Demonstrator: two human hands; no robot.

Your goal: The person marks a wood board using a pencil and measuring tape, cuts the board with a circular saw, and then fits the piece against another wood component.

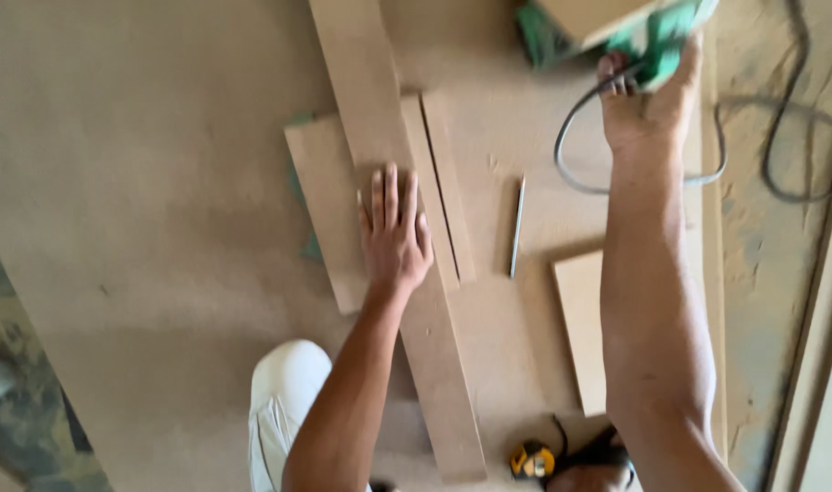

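Left hand (395,232), fingers extended flat and grasping nothing, presses palm-down on a long fibreboard strip (393,237) whose long axis runs from 11 o'clock at the top edge to 5 o'clock near the bottom, across a wider board (325,196). Right hand (648,100), at 1 o'clock, is clenched on a green power tool (657,36), its grey cord (571,159) looping below. A pencil (518,226) lies just right of the strip; a yellow tape measure (531,460) sits at 6 o'clock.

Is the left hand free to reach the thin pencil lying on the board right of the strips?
Probably yes. The left hand lies flat on the long fibreboard strip, holding nothing, and only low narrow strips lie between it and the thin pencil.
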